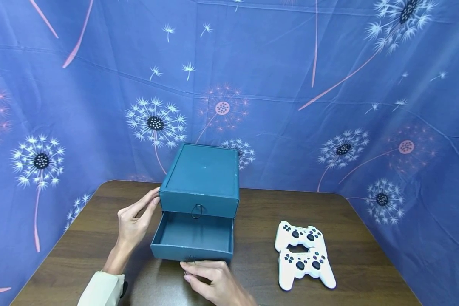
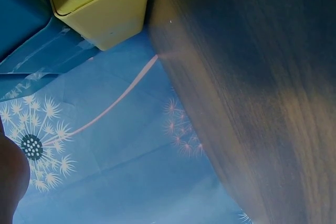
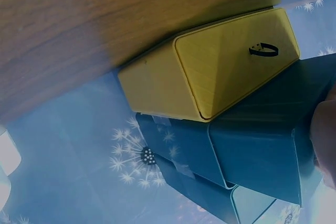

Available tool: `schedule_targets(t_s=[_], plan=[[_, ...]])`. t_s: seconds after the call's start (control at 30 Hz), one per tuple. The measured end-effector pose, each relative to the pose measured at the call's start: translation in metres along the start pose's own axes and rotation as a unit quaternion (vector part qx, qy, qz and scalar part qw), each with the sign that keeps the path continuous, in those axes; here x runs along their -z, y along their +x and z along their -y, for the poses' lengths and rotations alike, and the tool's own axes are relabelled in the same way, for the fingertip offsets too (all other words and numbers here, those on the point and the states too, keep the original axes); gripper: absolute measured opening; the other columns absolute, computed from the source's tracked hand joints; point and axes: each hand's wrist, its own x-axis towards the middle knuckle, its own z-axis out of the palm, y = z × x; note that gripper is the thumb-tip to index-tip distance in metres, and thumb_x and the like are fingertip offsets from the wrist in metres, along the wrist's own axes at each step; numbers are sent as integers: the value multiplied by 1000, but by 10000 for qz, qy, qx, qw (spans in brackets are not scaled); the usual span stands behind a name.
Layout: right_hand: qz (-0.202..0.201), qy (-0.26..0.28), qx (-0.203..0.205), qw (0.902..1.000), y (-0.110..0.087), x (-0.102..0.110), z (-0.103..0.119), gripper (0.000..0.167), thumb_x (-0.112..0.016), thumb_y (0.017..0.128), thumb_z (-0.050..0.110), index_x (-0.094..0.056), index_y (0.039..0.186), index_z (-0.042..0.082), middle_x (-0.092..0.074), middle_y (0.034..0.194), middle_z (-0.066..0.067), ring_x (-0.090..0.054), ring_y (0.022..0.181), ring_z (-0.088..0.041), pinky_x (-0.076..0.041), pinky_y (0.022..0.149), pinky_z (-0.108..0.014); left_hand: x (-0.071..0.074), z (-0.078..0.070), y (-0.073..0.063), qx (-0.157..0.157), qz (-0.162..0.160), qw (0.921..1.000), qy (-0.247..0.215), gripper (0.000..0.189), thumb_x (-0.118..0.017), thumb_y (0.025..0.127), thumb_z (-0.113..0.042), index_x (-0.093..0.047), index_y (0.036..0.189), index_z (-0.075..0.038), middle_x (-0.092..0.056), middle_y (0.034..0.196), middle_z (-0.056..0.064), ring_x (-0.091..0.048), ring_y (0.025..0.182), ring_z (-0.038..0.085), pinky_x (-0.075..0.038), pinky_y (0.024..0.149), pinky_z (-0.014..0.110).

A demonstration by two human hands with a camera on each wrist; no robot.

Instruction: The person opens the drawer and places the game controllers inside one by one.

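A teal drawer cabinet (image 1: pixel 200 170) stands on the table, its top drawer closed. Below that, a teal drawer (image 1: pixel 199 231) is pulled out, with nothing visible inside. My left hand (image 1: pixel 134 221) touches the cabinet's left side near its front corner, fingers stretched out. At the front of the pulled-out drawer, my right hand (image 1: pixel 218 280) pinches the small ring pull (image 1: pixel 192 258), partly hidden by the fingers. Both wrist views show a yellow drawer (image 3: pixel 236 61) in the bottom tier, closed, with a dark ring pull (image 3: pixel 264 50); it is hidden in the head view.
Two white game controllers (image 1: pixel 306 265) lie touching each other on the right of the brown wooden table (image 1: pixel 256 238). A blue cloth (image 1: pixel 275 140) with dandelion prints hangs behind and beside the table. A cream sleeve (image 1: pixel 101 289) covers the left forearm.
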Motion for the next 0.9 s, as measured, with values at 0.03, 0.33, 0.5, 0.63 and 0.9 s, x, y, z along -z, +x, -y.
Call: schedule_targets(t_s=[0.03, 0.33, 0.5, 0.63, 0.9], plan=[[4, 1, 18, 10000, 0, 0, 0, 30, -70, 97, -1, -70, 127, -6, -73, 123, -12, -69, 112, -12, -57, 90, -20, 0, 0, 0, 0, 0, 10000, -2, 45, -68, 73, 33, -72, 113, 15, -73, 105, 30, -69, 107, 1, -55, 89, 14], [125, 231, -80, 9996, -5, 0, 7, 29, -68, 98, -2, -70, 127, -6, -73, 123, -12, -68, 114, -10, -56, 91, -20, -1, 0, -1, 34, 35, 10000, -22, 45, -68, 73, 33, -72, 114, 16, -73, 107, 30, -69, 108, 2, -55, 89, 15], [160, 405, -254, 9987, -5, -1, 12, 28, -66, 101, 1, -70, 129, -4, -73, 122, -11, -66, 115, -5, -57, 89, -19, 0, 0, 0, 0, 42, 10000, -37, 47, -68, 72, 34, -72, 115, 15, -73, 107, 30, -69, 108, 2, -55, 89, 15], [220, 348, -287, 9987, -6, -1, 15, 28, -66, 102, 3, -70, 128, -4, -74, 122, -10, -67, 114, -4, -56, 89, -18, 0, -1, 0, 4, 64, 10000, -43, 47, -67, 72, 34, -72, 115, 15, -72, 107, 30, -69, 108, 2, -55, 89, 15], [342, 306, -307, 9985, -8, 0, 19, 30, -67, 101, 4, -69, 131, -3, -73, 124, -9, -68, 110, -3, -56, 89, -17, 0, 0, 0, 42, 68, 10000, -56, 47, -67, 74, 33, -72, 116, 13, -73, 108, 29, -69, 108, 3, -55, 89, 15]])
